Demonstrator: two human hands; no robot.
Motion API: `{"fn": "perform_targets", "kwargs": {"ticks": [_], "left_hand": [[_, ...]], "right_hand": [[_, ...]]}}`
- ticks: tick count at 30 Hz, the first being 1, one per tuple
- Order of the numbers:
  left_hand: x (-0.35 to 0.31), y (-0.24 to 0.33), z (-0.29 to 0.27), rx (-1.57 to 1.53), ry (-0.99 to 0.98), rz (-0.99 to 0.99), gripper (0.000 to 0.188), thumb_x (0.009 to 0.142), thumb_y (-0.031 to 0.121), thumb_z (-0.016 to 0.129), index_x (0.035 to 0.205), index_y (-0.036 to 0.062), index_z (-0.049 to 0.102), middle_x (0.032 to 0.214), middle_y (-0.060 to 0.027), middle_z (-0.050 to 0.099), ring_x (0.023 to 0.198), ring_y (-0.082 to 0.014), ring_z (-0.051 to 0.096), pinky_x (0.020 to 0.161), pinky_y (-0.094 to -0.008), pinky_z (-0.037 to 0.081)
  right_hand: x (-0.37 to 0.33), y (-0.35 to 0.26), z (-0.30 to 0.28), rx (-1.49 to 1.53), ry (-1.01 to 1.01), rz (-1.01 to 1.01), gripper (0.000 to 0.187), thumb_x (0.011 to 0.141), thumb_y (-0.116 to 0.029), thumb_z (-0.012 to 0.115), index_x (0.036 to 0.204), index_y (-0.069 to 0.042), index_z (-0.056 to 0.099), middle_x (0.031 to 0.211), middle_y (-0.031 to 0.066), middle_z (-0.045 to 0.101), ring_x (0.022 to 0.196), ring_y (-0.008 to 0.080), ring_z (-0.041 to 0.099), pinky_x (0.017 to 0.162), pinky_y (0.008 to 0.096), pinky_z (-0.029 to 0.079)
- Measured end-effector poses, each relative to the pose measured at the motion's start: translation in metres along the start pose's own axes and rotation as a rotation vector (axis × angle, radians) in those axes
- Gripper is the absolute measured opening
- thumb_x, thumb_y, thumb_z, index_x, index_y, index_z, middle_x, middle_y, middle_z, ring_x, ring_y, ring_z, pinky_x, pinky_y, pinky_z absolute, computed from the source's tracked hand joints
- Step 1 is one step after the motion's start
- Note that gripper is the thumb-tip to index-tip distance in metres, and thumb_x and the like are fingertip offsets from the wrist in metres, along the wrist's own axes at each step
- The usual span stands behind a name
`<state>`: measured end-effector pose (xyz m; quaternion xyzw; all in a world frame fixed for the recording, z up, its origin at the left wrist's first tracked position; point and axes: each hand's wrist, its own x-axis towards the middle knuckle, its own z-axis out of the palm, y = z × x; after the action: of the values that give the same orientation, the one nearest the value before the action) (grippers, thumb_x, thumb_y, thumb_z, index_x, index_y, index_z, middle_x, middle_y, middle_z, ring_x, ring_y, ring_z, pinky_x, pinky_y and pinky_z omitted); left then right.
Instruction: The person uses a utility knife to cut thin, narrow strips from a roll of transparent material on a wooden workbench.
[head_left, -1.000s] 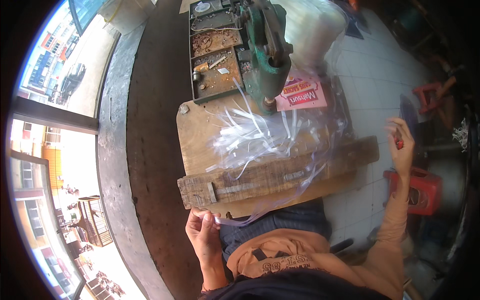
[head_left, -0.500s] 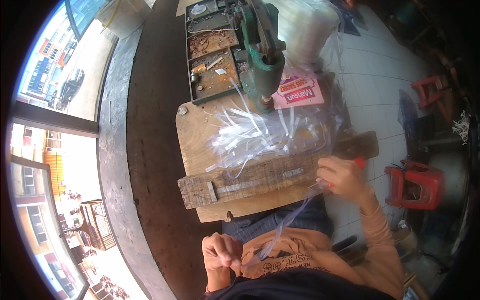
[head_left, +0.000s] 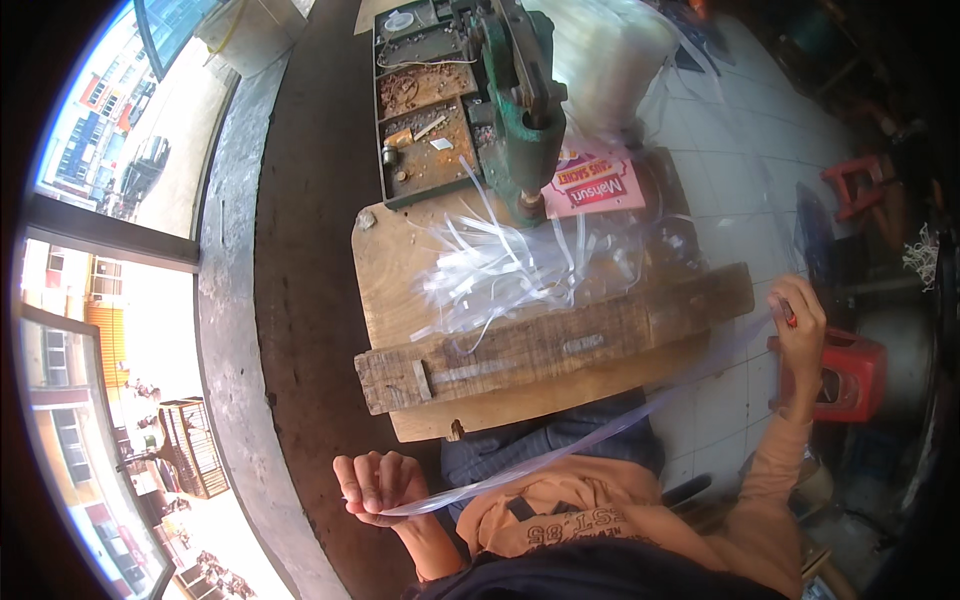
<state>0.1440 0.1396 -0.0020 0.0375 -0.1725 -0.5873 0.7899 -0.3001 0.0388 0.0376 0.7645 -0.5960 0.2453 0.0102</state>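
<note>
Plastic strip (head_left: pixel 570 448) in L fingers (head_left: pixel 372 480), twd R hand (head_left: pixel 799 325)

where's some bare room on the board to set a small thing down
The board is mostly bare at left, between the stone, plank and strips; a narrow lip lies bare between plank and lap. It is crowded mid-board, where strips heap near the press, and the tray is littered with bits.

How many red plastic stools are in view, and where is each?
2. The nearer red stool shows just below the right hand; the farther red stool is higher up the picture's right side. Others may be hidden in the dark there.
</note>
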Motion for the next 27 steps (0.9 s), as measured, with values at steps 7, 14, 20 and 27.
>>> {"fn": "perform_targets", "kwargs": {"ticks": [7,14,20,27], "left_hand": [[-0.003,-0.026,0.002,0.338,0.192,-0.187,0.016,0.079,0.005,0.070,0.080,0.0045,0.054,0.070,-0.0080,0.059,0.059,-0.0142,0.055,0.049,-0.0222,0.043],[-0.012,-0.047,0.020,0.685,0.224,-0.445,0.010,0.077,-0.009,0.065,0.080,-0.0017,0.058,0.077,-0.0129,0.062,0.080,-0.0222,0.067,0.070,-0.0295,0.055],[0.000,-0.079,0.034,0.882,0.223,-0.483,0.008,0.081,-0.009,0.062,0.085,-0.0038,0.056,0.084,-0.0141,0.064,0.085,-0.0202,0.066,0.078,-0.0317,0.055],[0.009,-0.084,0.035,1.004,0.312,-0.352,0.015,0.081,-0.007,0.063,0.092,-0.0038,0.054,0.083,-0.0145,0.065,0.082,-0.0189,0.066,0.074,-0.0286,0.055]], "right_hand": [[-0.006,-0.005,0.010,0.040,-0.156,0.056,0.020,0.071,0.011,0.060,0.089,0.002,0.059,0.107,0.0118,0.061,0.092,0.0318,0.061,0.074,0.0365,0.049],[0.000,-0.047,0.019,0.140,-0.300,0.094,0.034,0.069,0.015,0.056,0.100,0.001,0.062,0.114,0.0108,0.060,0.096,0.0301,0.061,0.076,0.0340,0.053],[-0.001,-0.164,0.043,0.706,-0.443,0.042,0.035,0.071,-0.004,0.073,0.105,-0.004,0.063,0.107,0.0113,0.063,0.071,0.0197,0.063,0.057,0.0276,0.051],[-0.001,-0.207,0.064,0.761,-0.314,0.045,0.030,0.068,0.006,0.067,0.096,-0.001,0.061,0.081,0.0112,0.062,0.063,0.0215,0.061,0.054,0.0313,0.048]]}}
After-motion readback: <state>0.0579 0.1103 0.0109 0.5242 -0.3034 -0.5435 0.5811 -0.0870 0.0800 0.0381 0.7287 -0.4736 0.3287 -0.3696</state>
